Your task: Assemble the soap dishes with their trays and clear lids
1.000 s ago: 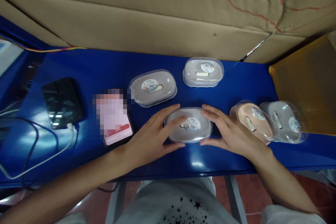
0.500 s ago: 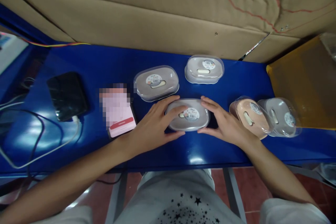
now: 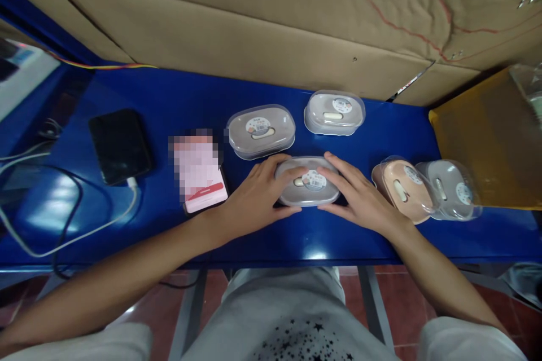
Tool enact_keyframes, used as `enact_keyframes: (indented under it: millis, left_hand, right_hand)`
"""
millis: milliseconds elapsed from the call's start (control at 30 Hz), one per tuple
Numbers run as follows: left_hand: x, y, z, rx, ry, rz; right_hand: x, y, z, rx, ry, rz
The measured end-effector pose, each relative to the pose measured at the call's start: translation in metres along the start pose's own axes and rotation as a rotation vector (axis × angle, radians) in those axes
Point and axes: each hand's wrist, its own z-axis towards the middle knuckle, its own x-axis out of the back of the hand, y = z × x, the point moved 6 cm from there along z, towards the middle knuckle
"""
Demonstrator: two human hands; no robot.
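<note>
A grey oval lidded box (image 3: 292, 194) with a clear cover and a round barcode label lies flat on the blue table in front of me. My left hand (image 3: 271, 189) grips its left end, thumb along the near side and index finger over the lid. At the right end, my right hand (image 3: 349, 189) holds the box, with one finger on the lid beside the label. Just behind stands a similar grey box (image 3: 279, 118). Another grey box (image 3: 315, 106) is farther back. Right of my right hand, a peach box (image 3: 417, 200) overlaps one more grey box (image 3: 451, 175).
To the left, a phone (image 3: 205, 197) with a lit screen lies on the blue table (image 3: 271, 254). Beyond it is a black device (image 3: 121, 146) with a white cable (image 3: 133, 208). Cardboard (image 3: 254, 22) lines the back; a brown-taped box (image 3: 486, 141) stands at right.
My right hand has shifted left, bringing a finger onto the lid by the label. The view has moved slightly; the box stays between both hands.
</note>
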Motion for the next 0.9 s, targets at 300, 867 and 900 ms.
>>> enact_keyframes:
  millis: [300,867,900]
  left_hand:
    - [0.001,-0.001,0.002,-0.017,-0.022,-0.002]
    - [0.028,0.01,0.004,-0.123,0.172,0.363]
    - [0.031,0.011,0.005,-0.11,0.183,0.389]
  right_hand:
    - [-0.007,0.004,-0.001,-0.033,0.004,0.003]
    - [0.003,0.018,0.004,-0.342,0.18,-0.342]
    - [0.007,0.018,0.004,-0.358,0.189,-0.361]
